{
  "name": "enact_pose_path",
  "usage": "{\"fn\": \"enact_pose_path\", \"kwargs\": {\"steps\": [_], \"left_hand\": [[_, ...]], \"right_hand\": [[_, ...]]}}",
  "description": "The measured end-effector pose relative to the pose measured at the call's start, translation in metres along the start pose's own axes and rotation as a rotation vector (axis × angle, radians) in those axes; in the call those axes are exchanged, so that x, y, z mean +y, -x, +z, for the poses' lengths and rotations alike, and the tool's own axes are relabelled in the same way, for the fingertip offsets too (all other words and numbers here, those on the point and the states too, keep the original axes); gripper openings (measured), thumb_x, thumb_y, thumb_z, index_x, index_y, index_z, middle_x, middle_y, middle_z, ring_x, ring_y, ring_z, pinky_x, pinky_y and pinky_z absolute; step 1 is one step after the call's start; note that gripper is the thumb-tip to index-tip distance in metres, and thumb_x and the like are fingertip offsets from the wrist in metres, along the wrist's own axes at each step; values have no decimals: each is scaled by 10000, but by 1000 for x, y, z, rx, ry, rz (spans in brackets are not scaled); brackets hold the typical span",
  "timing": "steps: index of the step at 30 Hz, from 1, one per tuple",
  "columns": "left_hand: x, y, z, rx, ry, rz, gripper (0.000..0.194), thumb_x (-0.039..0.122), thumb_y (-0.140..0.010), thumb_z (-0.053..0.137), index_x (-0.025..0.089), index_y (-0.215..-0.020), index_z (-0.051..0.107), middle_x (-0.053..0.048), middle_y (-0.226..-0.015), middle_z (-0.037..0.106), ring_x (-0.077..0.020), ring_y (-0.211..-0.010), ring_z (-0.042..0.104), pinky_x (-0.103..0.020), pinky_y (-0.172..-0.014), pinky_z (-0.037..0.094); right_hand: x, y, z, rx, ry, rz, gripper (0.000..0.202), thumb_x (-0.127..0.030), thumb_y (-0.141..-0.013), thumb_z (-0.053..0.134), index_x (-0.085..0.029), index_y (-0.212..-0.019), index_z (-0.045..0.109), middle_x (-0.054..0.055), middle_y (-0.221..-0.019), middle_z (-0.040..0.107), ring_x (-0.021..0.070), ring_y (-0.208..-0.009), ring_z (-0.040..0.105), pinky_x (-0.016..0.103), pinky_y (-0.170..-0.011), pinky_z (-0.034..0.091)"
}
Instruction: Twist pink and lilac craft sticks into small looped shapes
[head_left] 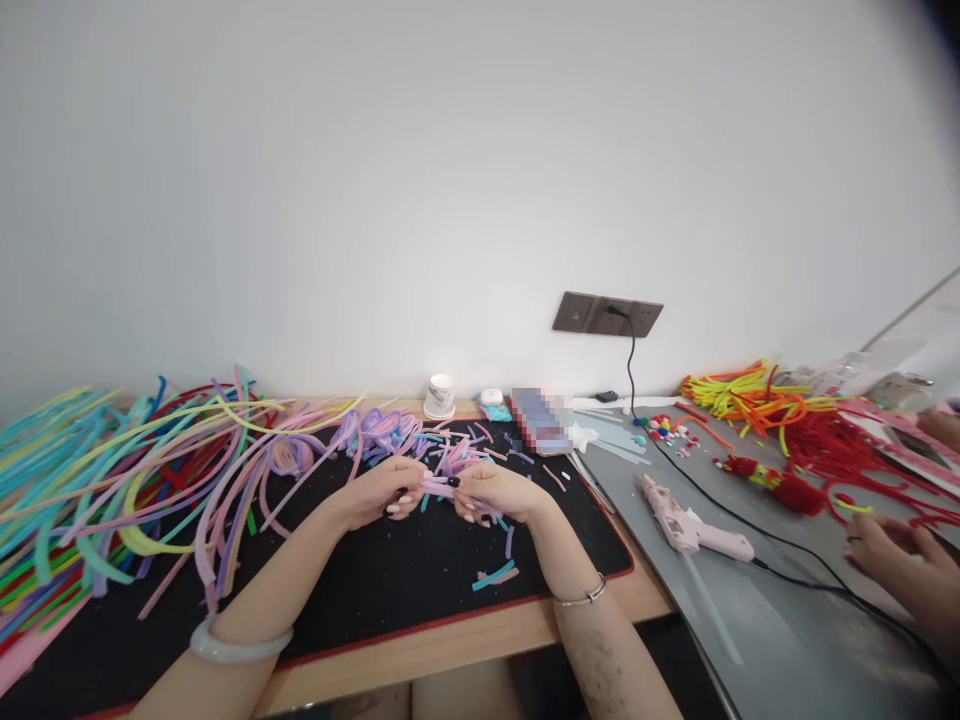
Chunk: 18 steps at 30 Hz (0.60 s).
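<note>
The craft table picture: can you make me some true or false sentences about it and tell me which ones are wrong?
1. The left hand and right hand both hold a light purple strip. True.
2. The pink glue gun lies on the black mat. False: the pink glue gun lies on the grey surface to the right.
3. A white cup stands near the wall. True.
4. The black cord is unplugged from the wall socket. False: the black cord is plugged in.
5. Another person's hand shows at the right side of the picture. True.
</note>
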<state>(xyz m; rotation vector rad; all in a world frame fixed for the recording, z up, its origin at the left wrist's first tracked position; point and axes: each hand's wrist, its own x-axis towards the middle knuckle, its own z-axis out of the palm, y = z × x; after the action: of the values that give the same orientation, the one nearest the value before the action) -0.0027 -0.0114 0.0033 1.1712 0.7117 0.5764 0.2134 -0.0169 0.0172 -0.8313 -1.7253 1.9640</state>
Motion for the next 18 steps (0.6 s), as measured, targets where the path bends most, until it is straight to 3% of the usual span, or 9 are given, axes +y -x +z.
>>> {"fn": "enact_pose_path", "kwargs": {"steps": [5, 8, 18], "left_hand": [[1, 0, -1, 54, 29, 14, 321, 319, -755, 612, 184, -568, 390, 83, -425, 368, -14, -334, 227, -184, -383, 124], [1, -1, -4, 106, 91, 31, 306, 297, -728, 630, 188, -584, 381, 97, -418, 338, -5, -336, 190, -178, -384, 95], [-11, -9, -10, 193, 153, 66, 410, 385, -774, 643, 203, -625, 307, 122, -458, 264, -5, -374, 163, -167, -397, 88]], "right_hand": [[2, 1, -6, 28, 59, 19, 308, -277, -856, 483, -166, -569, 472, 34, -601, 619, 71, -413, 441, 202, -401, 348], [2, 1, -10, 117, 49, 22, 308, -242, -846, 469, -170, -547, 448, 21, -560, 606, 62, -394, 415, 196, -389, 286], [8, -2, -17, 402, -33, 46, 320, -316, -797, 564, -172, -545, 428, -23, -487, 515, 61, -407, 419, 176, -379, 289]]}}
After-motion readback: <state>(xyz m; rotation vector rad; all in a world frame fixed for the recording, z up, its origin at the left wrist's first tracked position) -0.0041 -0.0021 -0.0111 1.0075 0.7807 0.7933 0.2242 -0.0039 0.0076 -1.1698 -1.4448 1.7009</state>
